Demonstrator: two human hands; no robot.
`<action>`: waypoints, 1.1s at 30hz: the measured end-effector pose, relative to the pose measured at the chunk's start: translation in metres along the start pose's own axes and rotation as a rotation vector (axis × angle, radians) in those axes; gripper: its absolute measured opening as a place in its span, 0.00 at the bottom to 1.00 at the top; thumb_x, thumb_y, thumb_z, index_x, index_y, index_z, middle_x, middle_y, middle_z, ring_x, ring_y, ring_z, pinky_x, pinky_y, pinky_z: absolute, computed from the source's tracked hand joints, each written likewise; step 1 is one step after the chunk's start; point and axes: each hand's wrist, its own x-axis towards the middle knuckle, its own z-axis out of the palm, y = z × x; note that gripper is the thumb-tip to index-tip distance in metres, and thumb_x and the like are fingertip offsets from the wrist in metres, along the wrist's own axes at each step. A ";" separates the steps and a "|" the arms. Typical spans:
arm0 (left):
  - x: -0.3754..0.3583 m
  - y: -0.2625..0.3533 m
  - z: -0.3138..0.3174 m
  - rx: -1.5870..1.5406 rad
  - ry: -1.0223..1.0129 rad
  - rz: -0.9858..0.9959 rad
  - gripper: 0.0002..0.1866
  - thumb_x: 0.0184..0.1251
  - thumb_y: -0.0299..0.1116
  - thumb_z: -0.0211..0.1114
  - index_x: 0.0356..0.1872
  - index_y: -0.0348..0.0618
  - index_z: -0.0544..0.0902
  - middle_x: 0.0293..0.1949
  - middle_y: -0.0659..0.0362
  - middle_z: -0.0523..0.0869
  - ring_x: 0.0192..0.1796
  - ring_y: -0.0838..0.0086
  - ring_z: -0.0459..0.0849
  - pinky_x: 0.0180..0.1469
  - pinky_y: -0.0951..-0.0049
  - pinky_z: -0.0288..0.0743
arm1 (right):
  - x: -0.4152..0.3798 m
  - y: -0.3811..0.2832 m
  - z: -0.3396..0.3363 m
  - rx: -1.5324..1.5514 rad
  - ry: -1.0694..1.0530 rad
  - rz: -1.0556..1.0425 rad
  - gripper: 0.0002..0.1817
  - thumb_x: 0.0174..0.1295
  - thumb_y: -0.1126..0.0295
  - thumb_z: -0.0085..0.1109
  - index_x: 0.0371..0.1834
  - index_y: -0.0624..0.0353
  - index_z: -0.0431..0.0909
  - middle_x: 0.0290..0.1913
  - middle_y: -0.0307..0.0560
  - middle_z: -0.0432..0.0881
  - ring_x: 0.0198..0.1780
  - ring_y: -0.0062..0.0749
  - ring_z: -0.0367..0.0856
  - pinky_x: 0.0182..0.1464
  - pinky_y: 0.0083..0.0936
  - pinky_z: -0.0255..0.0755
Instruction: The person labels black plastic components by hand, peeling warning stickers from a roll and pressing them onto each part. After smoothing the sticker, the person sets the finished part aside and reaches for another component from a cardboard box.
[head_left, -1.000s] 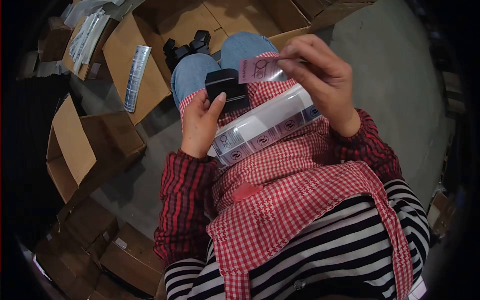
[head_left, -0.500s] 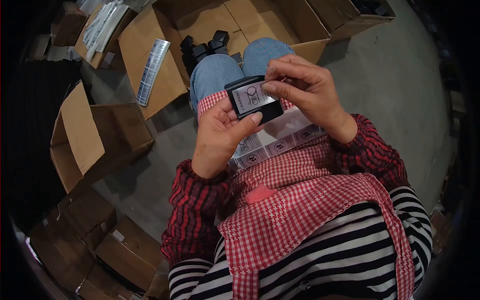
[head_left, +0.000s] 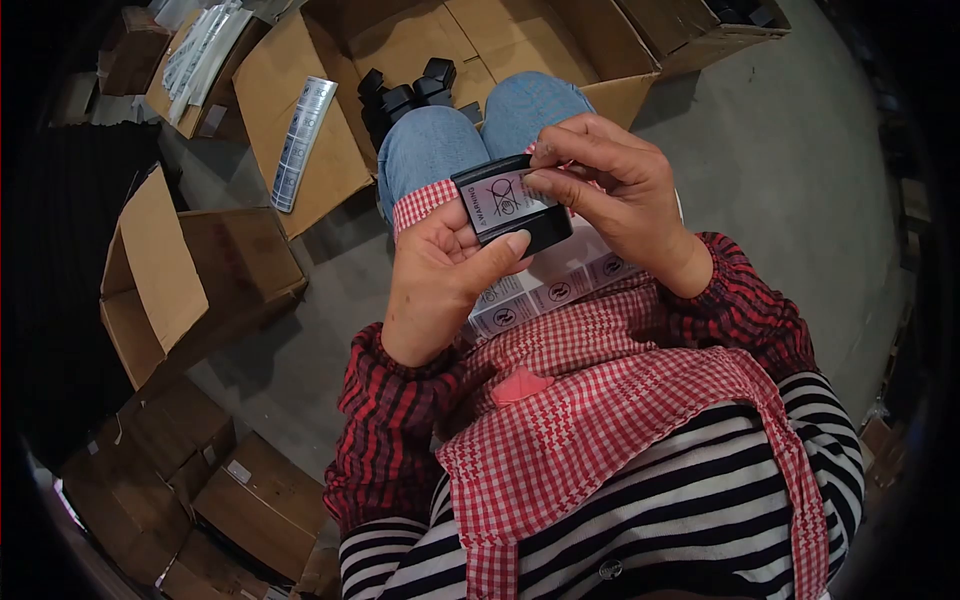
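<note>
A black plastic part is held above my lap, with a silver warning label lying across its face. My left hand grips the part from the left, its thumb on the lower edge and its fingers underneath. My right hand pinches the right end of the label between thumb and forefinger. Below both hands, a sheet of printed labels rests on my lap against the checked apron.
An open cardboard box with black parts stands beyond my knees. A label strip lies on its left flap. Another open box is at the left, closed boxes at the lower left, and a box of pale strips at the upper left.
The black part has shifted slightly right and down with my left hand. My right hand has moved slightly, still pinching the label's end.
</note>
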 end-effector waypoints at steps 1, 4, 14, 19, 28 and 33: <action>0.000 -0.001 0.000 0.001 -0.001 -0.001 0.16 0.63 0.20 0.62 0.51 0.30 0.75 0.44 0.55 0.84 0.43 0.77 0.84 0.47 0.79 0.80 | 0.000 0.000 -0.001 -0.006 -0.002 -0.001 0.11 0.57 0.81 0.63 0.44 0.64 0.81 0.42 0.42 0.78 0.39 0.17 0.77 0.38 0.12 0.72; 0.001 -0.002 0.000 -0.022 -0.009 0.004 0.16 0.63 0.20 0.63 0.51 0.30 0.75 0.44 0.55 0.84 0.43 0.77 0.84 0.47 0.79 0.80 | -0.001 0.000 -0.002 0.006 -0.005 0.023 0.11 0.57 0.81 0.63 0.44 0.65 0.81 0.42 0.42 0.78 0.40 0.18 0.77 0.38 0.12 0.73; 0.001 -0.003 -0.001 0.027 -0.020 -0.014 0.20 0.61 0.22 0.64 0.54 0.29 0.72 0.49 0.53 0.82 0.48 0.74 0.83 0.50 0.73 0.82 | -0.003 0.001 -0.004 -0.035 -0.008 0.007 0.11 0.56 0.81 0.64 0.44 0.66 0.81 0.41 0.43 0.79 0.40 0.19 0.78 0.39 0.13 0.73; 0.002 -0.003 0.000 0.024 -0.016 -0.026 0.20 0.61 0.22 0.64 0.54 0.29 0.72 0.48 0.53 0.82 0.48 0.74 0.83 0.50 0.73 0.82 | -0.004 0.003 -0.002 -0.021 0.018 -0.009 0.11 0.56 0.81 0.64 0.43 0.66 0.81 0.41 0.43 0.79 0.39 0.18 0.78 0.38 0.14 0.73; 0.002 -0.001 0.001 0.005 -0.001 -0.041 0.17 0.62 0.20 0.63 0.52 0.31 0.75 0.45 0.56 0.84 0.44 0.78 0.84 0.48 0.78 0.80 | -0.003 0.002 -0.001 0.040 0.013 0.019 0.10 0.57 0.80 0.63 0.43 0.66 0.81 0.41 0.42 0.79 0.38 0.17 0.77 0.36 0.13 0.72; 0.001 -0.001 0.001 0.003 -0.006 -0.044 0.17 0.63 0.20 0.62 0.53 0.31 0.75 0.45 0.55 0.84 0.44 0.77 0.84 0.49 0.78 0.80 | -0.003 0.001 -0.002 -0.007 0.009 0.001 0.09 0.57 0.79 0.64 0.42 0.66 0.81 0.40 0.42 0.79 0.38 0.18 0.77 0.37 0.14 0.72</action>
